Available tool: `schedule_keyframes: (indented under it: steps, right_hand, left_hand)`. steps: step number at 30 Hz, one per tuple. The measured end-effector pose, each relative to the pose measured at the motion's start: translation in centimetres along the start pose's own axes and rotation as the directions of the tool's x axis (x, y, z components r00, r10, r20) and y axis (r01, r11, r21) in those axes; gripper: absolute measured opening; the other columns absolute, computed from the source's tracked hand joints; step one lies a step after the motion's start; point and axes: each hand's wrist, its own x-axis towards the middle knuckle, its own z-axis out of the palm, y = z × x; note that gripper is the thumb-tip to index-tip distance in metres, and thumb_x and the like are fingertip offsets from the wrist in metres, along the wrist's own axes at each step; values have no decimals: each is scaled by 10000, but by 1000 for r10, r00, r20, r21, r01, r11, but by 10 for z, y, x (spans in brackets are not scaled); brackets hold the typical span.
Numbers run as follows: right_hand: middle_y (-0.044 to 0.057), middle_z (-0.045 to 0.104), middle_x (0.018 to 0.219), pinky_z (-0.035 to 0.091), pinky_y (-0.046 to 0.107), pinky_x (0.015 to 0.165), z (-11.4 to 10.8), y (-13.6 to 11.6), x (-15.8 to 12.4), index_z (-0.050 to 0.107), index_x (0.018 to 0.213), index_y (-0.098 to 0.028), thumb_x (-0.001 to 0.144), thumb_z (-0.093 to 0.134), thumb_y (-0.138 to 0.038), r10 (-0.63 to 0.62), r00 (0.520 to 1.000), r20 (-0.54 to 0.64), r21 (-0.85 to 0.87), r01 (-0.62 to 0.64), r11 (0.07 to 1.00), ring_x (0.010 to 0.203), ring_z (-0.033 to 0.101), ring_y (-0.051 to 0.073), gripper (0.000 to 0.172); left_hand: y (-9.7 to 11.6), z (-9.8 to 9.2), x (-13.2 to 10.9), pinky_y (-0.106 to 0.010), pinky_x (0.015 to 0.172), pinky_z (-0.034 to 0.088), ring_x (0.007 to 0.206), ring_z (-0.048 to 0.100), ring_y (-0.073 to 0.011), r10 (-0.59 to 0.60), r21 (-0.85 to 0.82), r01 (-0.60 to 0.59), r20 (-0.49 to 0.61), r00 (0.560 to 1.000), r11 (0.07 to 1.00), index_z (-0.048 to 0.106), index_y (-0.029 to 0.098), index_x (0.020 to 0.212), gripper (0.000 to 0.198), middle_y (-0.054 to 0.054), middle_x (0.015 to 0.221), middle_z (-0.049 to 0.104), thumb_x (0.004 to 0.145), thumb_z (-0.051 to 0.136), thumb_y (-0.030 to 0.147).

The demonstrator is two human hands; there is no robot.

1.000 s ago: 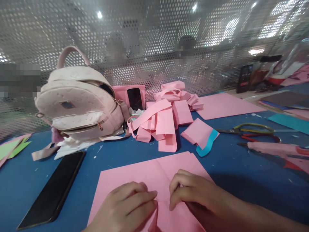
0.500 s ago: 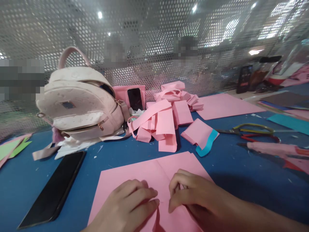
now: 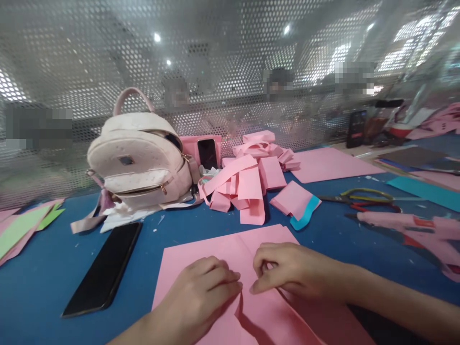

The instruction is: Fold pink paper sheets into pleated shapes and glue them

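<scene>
A large sheet of pink paper (image 3: 187, 261) lies on the blue table before me, with a crease running up its far part. Curled over its middle, my left hand (image 3: 213, 290) is closed on the edge of a raised paper flap, its fingertips bunched. Close by on the right, my right hand (image 3: 293, 268) pinches another raised flap between thumb and bent fingers. A narrow gap separates the two hands. Between the flaps the paper opens toward me in shadowed folds. Part of each flap is hidden beneath the hands.
A black phone (image 3: 104, 270) lies left, below a cream backpack (image 3: 140, 163). Folded pink paper pieces (image 3: 251, 182) are piled behind the sheet. Scissors (image 3: 370, 197) and a pink glue gun (image 3: 398, 221) lie right. A perforated metal screen (image 3: 223, 62) stands at the back.
The view has shifted slightly, so the backpack and phone appear farther right. Both hands keep their hold, and more of the lifted folds near me shows.
</scene>
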Motion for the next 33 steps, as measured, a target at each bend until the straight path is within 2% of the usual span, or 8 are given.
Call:
schedule_keyframes:
  steps: [2, 6, 12, 20, 28, 33]
  right_hand:
    - [29, 641, 954, 411, 239, 734, -9, -5, 7, 745, 1144, -267, 886, 501, 11, -28, 998, 64, -88, 33, 996, 859, 583, 138, 451]
    - [11, 647, 891, 377, 293, 689, -28, -16, 23, 741, 1117, -266, 892, 533, -29, -131, 973, 192, -268, 180, 947, 780, 562, 155, 388]
    - [-3, 613, 780, 324, 343, 634, -41, -28, 37, 717, 1143, -269, 920, 583, -107, -171, 925, 339, -389, 303, 870, 738, 537, 172, 306]
    - [5, 611, 765, 290, 344, 601, -41, -30, 36, 705, 1153, -259, 940, 571, -96, -178, 925, 335, -426, 318, 847, 722, 514, 180, 300]
    - [7, 630, 813, 308, 349, 616, -37, -31, 38, 690, 1170, -225, 915, 590, -97, -199, 921, 334, -432, 337, 836, 754, 523, 177, 302]
    - [-2, 596, 776, 263, 352, 569, -38, -31, 39, 676, 1200, -267, 922, 601, -111, -200, 923, 328, -466, 342, 816, 710, 506, 180, 328]
  left_hand:
    - [2, -2, -2, -360, 795, 558, 917, 610, -220, -8, 1, 8, 10, 1000, 1000, 644, 152, 1129, 203, -55, 1082, 742, 949, 571, 93]
    - [5, -5, -3, -357, 762, 558, 901, 611, -218, -7, 0, 7, 14, 1000, 1000, 644, 154, 1151, 214, -52, 1083, 745, 960, 559, 107]
    - [7, -5, -6, -359, 725, 564, 881, 618, -219, -37, 32, 37, 18, 999, 999, 649, 150, 1169, 225, -68, 1070, 737, 968, 551, 121]
    - [5, -7, -5, -366, 736, 558, 890, 613, -222, -44, 17, 44, 40, 998, 999, 645, 148, 1171, 220, -71, 1062, 730, 971, 555, 133]
    - [6, -7, -4, -348, 704, 551, 851, 614, -213, -8, 21, 8, -1, 1000, 1000, 655, 140, 1167, 228, -82, 999, 738, 981, 524, 121]
    - [7, -8, -3, -349, 678, 548, 828, 618, -220, 6, 32, -5, -21, 1000, 999, 663, 128, 1132, 207, -81, 987, 742, 970, 536, 110]
